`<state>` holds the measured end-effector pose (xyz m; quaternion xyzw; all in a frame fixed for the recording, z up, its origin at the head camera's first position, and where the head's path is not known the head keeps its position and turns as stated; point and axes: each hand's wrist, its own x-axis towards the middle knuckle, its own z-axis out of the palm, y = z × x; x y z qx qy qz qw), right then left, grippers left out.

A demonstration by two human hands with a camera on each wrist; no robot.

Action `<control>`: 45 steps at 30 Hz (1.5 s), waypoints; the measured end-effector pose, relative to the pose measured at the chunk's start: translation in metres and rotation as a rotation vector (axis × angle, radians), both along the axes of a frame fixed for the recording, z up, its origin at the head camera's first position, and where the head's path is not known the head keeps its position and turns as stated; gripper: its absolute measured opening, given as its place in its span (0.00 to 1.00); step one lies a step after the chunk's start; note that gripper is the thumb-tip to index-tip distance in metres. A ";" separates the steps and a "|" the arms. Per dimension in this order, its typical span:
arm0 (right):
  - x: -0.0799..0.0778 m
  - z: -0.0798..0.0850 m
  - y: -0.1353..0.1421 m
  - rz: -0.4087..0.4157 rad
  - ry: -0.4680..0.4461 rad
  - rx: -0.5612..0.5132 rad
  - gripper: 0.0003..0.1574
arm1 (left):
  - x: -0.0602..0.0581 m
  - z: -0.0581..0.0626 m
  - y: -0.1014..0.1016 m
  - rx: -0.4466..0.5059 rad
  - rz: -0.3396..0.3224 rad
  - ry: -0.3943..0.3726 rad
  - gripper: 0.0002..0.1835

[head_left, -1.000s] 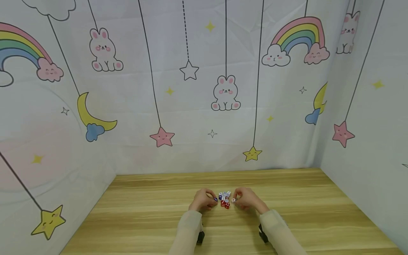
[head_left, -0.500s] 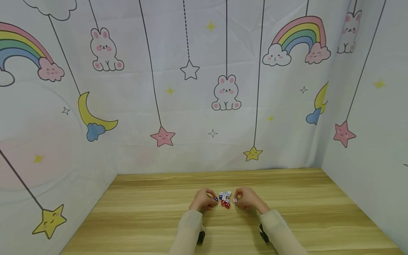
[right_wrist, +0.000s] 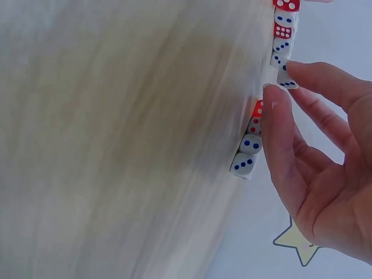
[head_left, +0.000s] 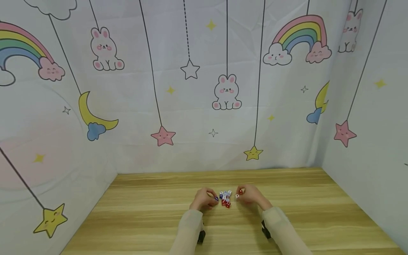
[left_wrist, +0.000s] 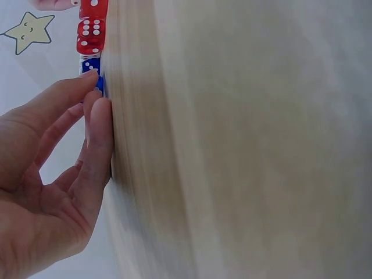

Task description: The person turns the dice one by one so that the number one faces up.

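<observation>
"Which bits are hard to see?"

"The blue die [head_left: 216, 198] is mostly hidden by fingertips; the red dice [left_wrist: 92, 34] get cut off at the top of the left wrist view; the sleeves [head_left: 191, 225] run off the bottom edge; from the head view the dots are too tiny to count."

"And the hands?"

"Both arms reach forward over the bench [head_left: 143, 212], and the hands face each other; the left hand [head_left: 205, 199] pinches the blue die; the right hand [head_left: 251, 194] pinches a white die [right_wrist: 286, 77] with blue dots."

"Where's everything else?"

"The pile of dice [head_left: 225, 196] sits between the hands – the blue die just left of it, the white die near its right; a few more dice [right_wrist: 250, 143] peek out past the right fingers – partly covered."
</observation>
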<state>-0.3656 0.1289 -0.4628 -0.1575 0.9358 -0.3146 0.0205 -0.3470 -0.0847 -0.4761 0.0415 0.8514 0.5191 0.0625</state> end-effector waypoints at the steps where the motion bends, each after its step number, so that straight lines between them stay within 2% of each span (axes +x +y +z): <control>1: -0.001 0.001 0.001 -0.009 -0.007 0.000 0.08 | 0.000 0.000 0.000 -0.003 0.001 0.000 0.08; 6: -0.008 0.005 0.002 -0.052 -0.029 -0.005 0.06 | 0.002 0.002 0.000 -0.006 0.005 -0.006 0.08; 13: -0.014 0.012 0.000 -0.098 0.061 0.047 0.05 | 0.003 0.004 0.000 -0.001 0.004 0.002 0.08; 16: -0.017 0.012 -0.001 -0.103 0.059 0.054 0.05 | 0.003 0.003 0.000 0.000 0.001 0.002 0.08; 34: -0.026 0.001 -0.006 -0.140 0.090 0.128 0.07 | 0.002 0.002 0.000 0.001 0.008 -0.003 0.07; 35: -0.027 -0.002 -0.005 -0.128 0.129 0.130 0.07 | 0.002 0.002 0.000 0.003 0.009 -0.004 0.07; 41: -0.022 -0.002 -0.005 -0.133 0.164 0.161 0.07 | -0.001 -0.002 -0.001 0.015 0.010 -0.004 0.07; 42: -0.021 0.000 -0.006 -0.147 0.133 0.169 0.07 | -0.002 -0.002 -0.001 0.015 0.010 -0.003 0.07; 45: -0.019 0.000 -0.007 -0.156 0.146 0.187 0.08 | -0.002 -0.003 -0.001 0.008 0.009 -0.002 0.07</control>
